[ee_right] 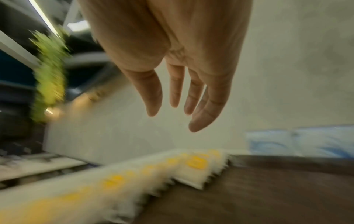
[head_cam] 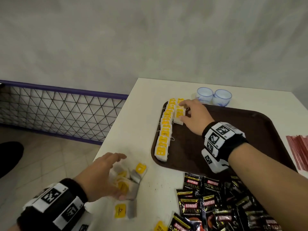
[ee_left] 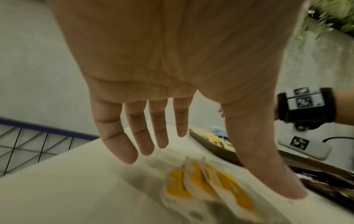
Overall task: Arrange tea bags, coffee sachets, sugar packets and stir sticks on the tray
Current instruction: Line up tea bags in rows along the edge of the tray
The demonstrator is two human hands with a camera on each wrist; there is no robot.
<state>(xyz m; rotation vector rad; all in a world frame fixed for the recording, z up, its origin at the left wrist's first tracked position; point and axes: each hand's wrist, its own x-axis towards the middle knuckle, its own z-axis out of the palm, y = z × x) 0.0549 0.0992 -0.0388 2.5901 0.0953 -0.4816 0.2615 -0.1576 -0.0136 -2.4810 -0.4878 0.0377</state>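
A brown tray (head_cam: pixel 241 130) lies on the white table (head_cam: pixel 146 114). Along its left edge runs a row of yellow-labelled tea bags (head_cam: pixel 165 130), with a short second row (head_cam: pixel 179 114) started beside it. My right hand (head_cam: pixel 191 112) hovers open over that second row, fingers straight and holding nothing (ee_right: pixel 172 109). My left hand (head_cam: pixel 106 174) spreads open just above a loose pile of tea bags (head_cam: pixel 125 180) at the table's near left edge; the pile shows blurred under the palm (ee_left: pixel 206 186). Black coffee sachets (head_cam: pixel 216 205) lie heaped below the tray. Red stir sticks (head_cam: pixel 298 150) lie at the right.
Two blue-and-white cups (head_cam: pixel 214 95) stand behind the tray's far edge. More single tea bags (head_cam: pixel 120 210) lie near the front edge of the table. A purple-framed wire fence (head_cam: pixel 58 110) and tiled floor are to the left of the table.
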